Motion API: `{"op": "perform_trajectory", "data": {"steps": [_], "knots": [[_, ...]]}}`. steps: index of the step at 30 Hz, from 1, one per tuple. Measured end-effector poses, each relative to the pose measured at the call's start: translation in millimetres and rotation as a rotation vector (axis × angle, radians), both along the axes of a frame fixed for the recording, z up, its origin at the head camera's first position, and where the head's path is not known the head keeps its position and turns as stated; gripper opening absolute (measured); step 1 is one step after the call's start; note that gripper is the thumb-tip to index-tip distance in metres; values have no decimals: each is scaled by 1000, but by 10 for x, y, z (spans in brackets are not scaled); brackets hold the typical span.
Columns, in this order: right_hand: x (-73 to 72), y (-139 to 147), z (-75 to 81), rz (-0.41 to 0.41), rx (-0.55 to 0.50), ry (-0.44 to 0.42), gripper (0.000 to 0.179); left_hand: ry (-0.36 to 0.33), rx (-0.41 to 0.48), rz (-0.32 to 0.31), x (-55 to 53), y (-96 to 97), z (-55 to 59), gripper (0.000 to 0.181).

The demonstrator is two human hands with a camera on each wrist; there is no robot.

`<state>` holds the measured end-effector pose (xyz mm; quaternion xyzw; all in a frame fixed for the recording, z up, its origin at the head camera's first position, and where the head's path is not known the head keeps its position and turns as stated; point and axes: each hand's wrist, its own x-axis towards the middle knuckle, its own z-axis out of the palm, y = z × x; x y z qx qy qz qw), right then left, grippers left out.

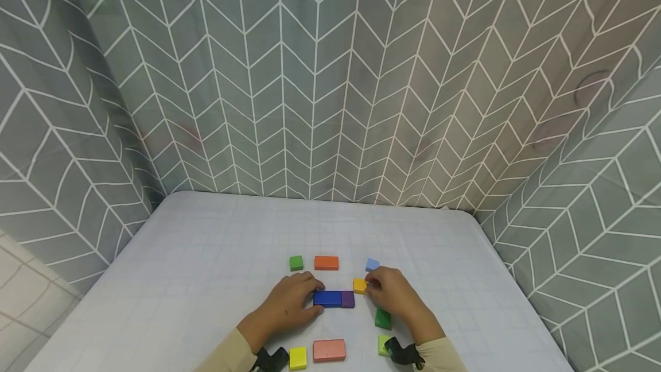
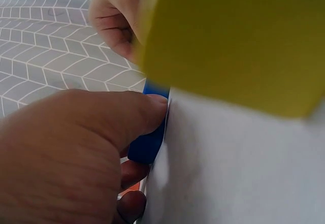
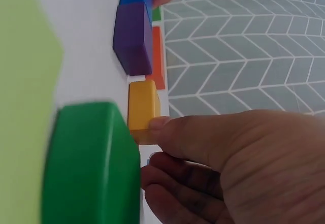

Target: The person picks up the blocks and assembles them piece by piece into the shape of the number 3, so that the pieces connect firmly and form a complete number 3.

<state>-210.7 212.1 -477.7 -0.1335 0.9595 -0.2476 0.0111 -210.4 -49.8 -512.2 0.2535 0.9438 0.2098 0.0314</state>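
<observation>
A long blue block (image 1: 327,299) lies on the white table with a purple block (image 1: 348,299) against its right end. My left hand (image 1: 295,301) grips the blue block near its left end, thumb on the near side and fingers on the far side. In the left wrist view, the thumb lies across the blue block (image 2: 147,148). My right hand (image 1: 395,296) holds a small amber-yellow block (image 1: 359,286) by its right end, just beyond and right of the purple one. The right wrist view has the thumb on the amber-yellow block (image 3: 142,104), a short gap from the purple block (image 3: 134,38).
Behind stand a green block (image 1: 296,263), an orange block (image 1: 326,263) and a light blue block (image 1: 372,264). A dark green block (image 1: 383,318) and a lime block (image 1: 383,345) sit below the right hand. Nearer lie a yellow block (image 1: 298,358) and a pink block (image 1: 329,350).
</observation>
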Motion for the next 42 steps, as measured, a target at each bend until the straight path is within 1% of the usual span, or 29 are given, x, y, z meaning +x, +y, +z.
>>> {"op": "perform_trajectory", "data": {"steps": [4, 14, 20, 24, 28, 34, 39, 42], "knots": [[2, -9, -13, 22, -1, -14, 16, -2, -3, -1, 1, 5, 1, 40], [14, -26, -44, 22, 5, -10, 16, 5, -9, -7, 3, 18, -1, 40], [43, -40, -75, 23, 0, -43, 16, -17, -9, -13, 32, 23, -21, 39], [45, -57, -74, 23, 0, -53, 17, -8, -15, -11, 34, 23, -34, 39], [44, -62, -53, 26, -2, -58, 18, -13, -20, -6, 32, 24, -30, 40], [34, -47, 2, 38, -8, -35, 19, -5, -16, -4, 6, 24, -20, 41], [36, -29, 60, 80, -25, -81, 22, 4, -11, -2, -4, 14, -14, 40], [66, 11, 100, 80, -16, -107, 25, 15, -2, -12, -5, 9, -18, 39]]}}
